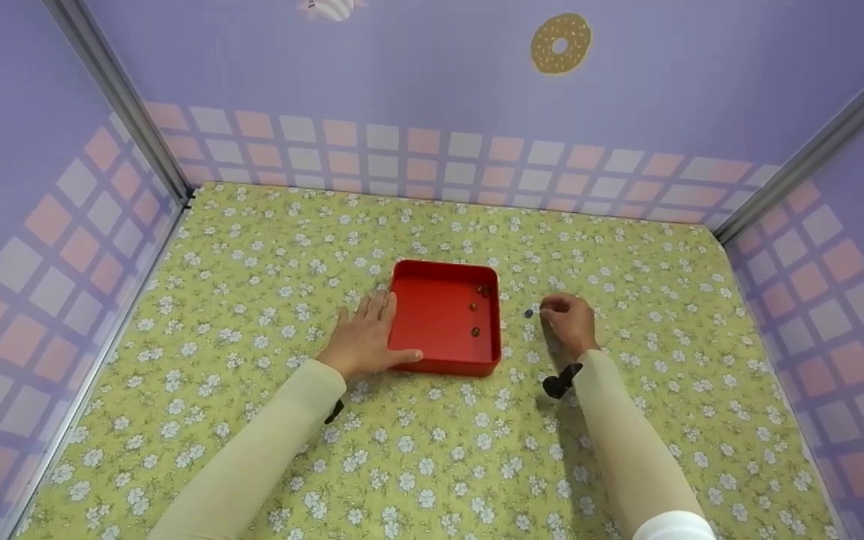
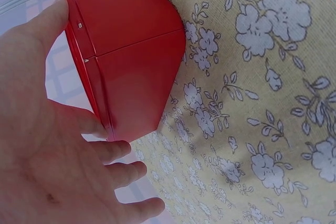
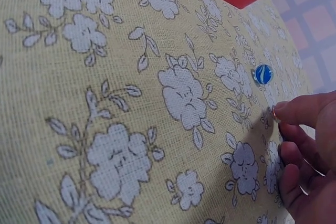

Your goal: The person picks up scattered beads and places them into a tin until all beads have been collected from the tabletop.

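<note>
A square red box (image 1: 432,319) stands open-topped on the cloth, with several small brown round things (image 1: 475,331) along its right side. My left hand (image 1: 364,337) rests on the box's left and near rim, fingers spread; in the left wrist view the thumb and index finger touch the red wall (image 2: 136,77). Right of the box, my right hand (image 1: 571,322) pinches a small glassy marble (image 3: 275,113) between thumb and index finger, low over the cloth; most of it is hidden. Just beside those fingertips lies a blue swirled glass marble (image 3: 263,74).
A yellow-green flowered cloth (image 1: 312,300) covers the table. Purple panels with a pink and white checked band (image 1: 424,142) rise at the back and both sides, joined by grey metal posts (image 1: 121,97).
</note>
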`<state>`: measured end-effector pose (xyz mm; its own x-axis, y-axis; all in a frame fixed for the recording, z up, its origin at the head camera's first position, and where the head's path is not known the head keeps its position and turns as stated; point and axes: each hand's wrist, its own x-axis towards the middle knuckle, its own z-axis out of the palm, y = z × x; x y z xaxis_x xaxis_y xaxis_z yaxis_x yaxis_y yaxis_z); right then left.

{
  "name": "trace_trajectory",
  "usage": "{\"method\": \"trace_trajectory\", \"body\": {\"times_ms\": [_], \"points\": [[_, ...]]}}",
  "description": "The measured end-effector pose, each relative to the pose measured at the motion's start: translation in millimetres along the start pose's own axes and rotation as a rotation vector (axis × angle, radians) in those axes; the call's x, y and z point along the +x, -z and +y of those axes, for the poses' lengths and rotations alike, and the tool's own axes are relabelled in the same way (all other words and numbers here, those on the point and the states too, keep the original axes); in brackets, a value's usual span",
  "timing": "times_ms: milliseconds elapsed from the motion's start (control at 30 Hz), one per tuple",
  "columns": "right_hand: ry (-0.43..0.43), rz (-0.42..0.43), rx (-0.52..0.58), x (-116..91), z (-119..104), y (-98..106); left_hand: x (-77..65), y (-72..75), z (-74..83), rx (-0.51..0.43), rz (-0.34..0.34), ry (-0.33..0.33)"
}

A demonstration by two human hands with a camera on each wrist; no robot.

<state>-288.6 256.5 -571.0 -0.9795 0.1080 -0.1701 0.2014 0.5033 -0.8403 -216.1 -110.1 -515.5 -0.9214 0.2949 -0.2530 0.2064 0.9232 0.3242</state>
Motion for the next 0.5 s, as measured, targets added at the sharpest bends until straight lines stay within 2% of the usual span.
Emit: {"method": "trace_trajectory", "body": {"times_ms": [233,500], "points": [[-0.013,0.010,-0.022,2.2,0.2,-2.3,0.1,0.8,0.9,0.008,0.000,0.001],[0.025,0.030,-0.042,0.6,-1.4,-2.0,0.4,-0.3,1.3,0.011,-0.001,-0.002]]}}
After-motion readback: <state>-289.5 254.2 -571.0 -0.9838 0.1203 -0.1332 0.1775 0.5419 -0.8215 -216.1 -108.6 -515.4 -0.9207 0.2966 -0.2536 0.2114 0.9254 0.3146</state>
